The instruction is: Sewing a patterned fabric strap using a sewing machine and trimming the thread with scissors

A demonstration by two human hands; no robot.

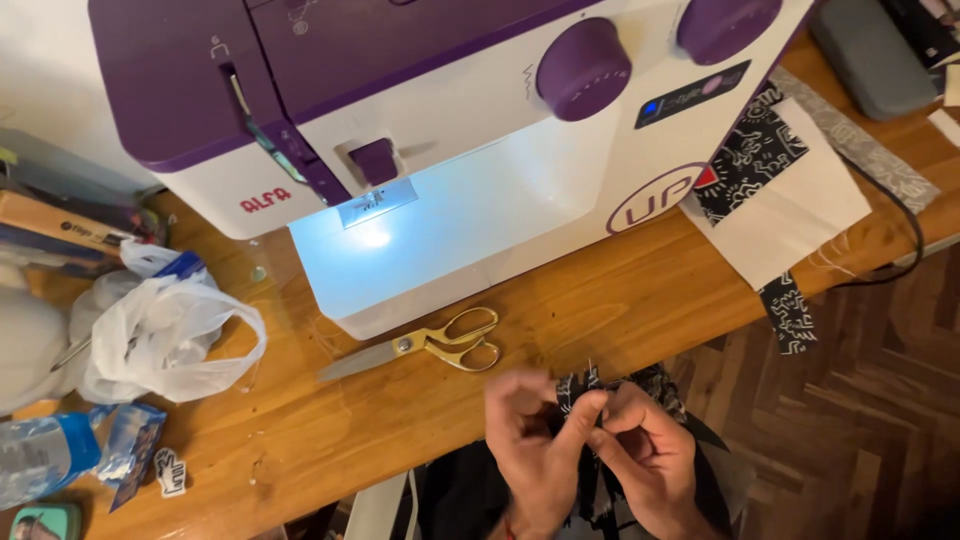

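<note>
Black patterned fabric piece (585,385) held at the near table edge, pinched between both hands, bunched upward. Left hand (535,440): knuckles up, fingers curled, thumb and forefinger closed on the fabric from the left. Right hand (645,455): fingers bent inward, fingertips closed on the same fabric from the right; the two hands touch. More dark cloth hangs below them. Just beyond, gold-handled scissors (430,345) lie flat on the wooden table (620,300), blades shut, pointing left. To the left, a white plastic bag (165,335), crumpled, contents not discernible; a plastic bottle (45,455) lies near it. Farther back, white and purple sewing machine (430,130), work light on. Right of it, a cream and black patterned fabric panel (790,195).
</note>
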